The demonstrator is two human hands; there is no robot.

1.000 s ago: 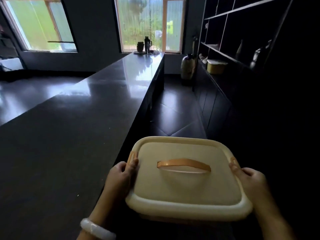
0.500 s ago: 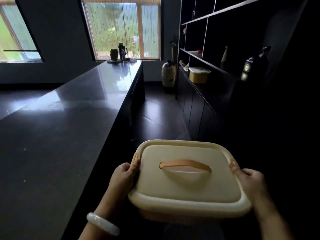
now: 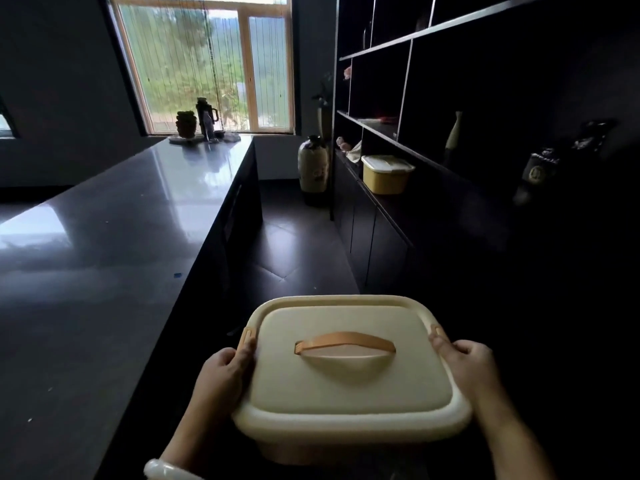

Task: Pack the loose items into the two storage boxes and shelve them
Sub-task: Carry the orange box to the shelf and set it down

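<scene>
Cream storage box, lid on, carried in the aisle between counter and shelf unit; left hand and right hand grasp its side latches; rigid, smooth plastic, probably weighted; best gripped under the rim.

The storage box looks like cream plastic, smooth and softly matt, with an orange plastic handle and orange side clips. The second box on the shelf is yellow plastic under a paler lid. The table has a dark, polished, stone-like top that mirrors the window light. The floor tiles are dark and glossy. The shelf unit appears matt black. The vase looks glazed ceramic. The bracelet is smooth, pale and glossy.
</scene>
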